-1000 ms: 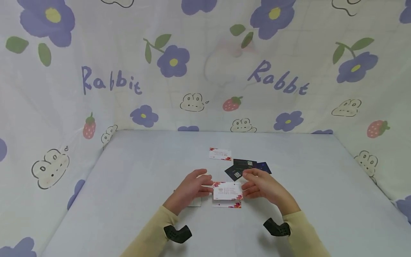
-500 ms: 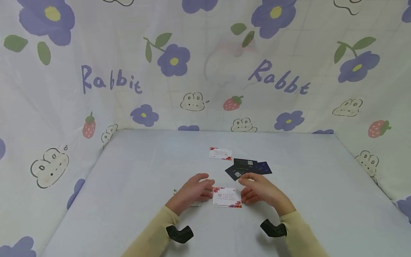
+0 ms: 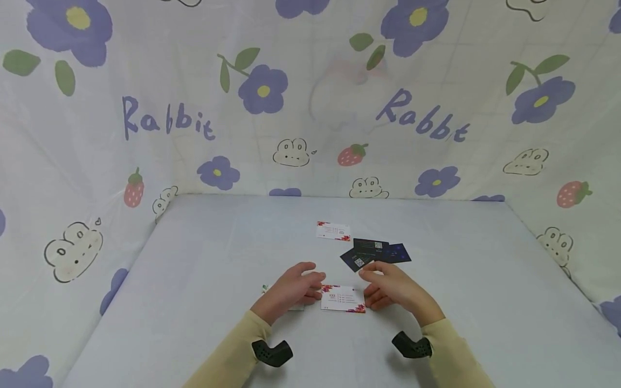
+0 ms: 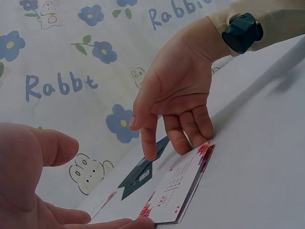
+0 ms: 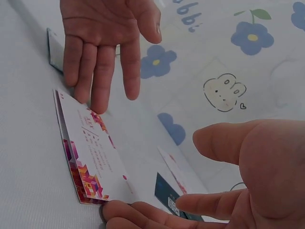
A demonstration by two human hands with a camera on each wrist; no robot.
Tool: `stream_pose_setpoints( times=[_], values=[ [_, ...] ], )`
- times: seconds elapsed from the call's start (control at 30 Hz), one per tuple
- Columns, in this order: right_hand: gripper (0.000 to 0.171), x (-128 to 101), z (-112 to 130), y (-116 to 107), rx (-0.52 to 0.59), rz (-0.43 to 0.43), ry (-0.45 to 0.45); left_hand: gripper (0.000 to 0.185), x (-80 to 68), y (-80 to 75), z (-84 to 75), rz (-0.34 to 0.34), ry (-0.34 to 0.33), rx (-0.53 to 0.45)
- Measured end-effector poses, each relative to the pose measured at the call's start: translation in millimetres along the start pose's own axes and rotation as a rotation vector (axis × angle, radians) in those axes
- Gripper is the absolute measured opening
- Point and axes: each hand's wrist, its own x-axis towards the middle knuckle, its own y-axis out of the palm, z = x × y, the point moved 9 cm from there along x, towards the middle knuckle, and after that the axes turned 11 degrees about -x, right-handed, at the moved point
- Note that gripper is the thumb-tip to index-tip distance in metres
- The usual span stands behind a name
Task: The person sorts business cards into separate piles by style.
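Observation:
A small stack of white business cards (image 3: pixel 343 299) with red and orange patterned corners lies in front of me. My left hand (image 3: pixel 293 287) is at its left end and my right hand (image 3: pixel 395 286) at its right end. Both hands have loosely extended fingers, with fingertips right at the card edges and thumbs raised off them. In the right wrist view, the top card (image 5: pixel 95 143) sits slightly askew over what is beneath, leaving a thin gap along the side. A further white card (image 3: pixel 297 309) with a green corner lies partly hidden under my left hand.
Behind the stack, several dark business cards (image 3: pixel 371 248) overlap in a fan, close to my right fingertips. Farther back lies a single white card (image 3: pixel 333 231) with red corners. A patterned cloth (image 3: pixel 310 108) rises behind the pale table (image 3: pixel 204 258).
The top white card has come toward me and down, from sitting offset behind the lower card to covering it. Both hands moved slightly nearer with it; in the last half second they barely moved.

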Motion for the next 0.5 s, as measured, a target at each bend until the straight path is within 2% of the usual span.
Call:
stream_pose_setpoints(
  times=[0.5],
  values=[
    [0.044, 2.5, 0.1, 0.5, -0.011, -0.019, 0.008, 0.065, 4.9, -1.1, 3.7, 0.006, -0.016, 0.015]
  ],
)
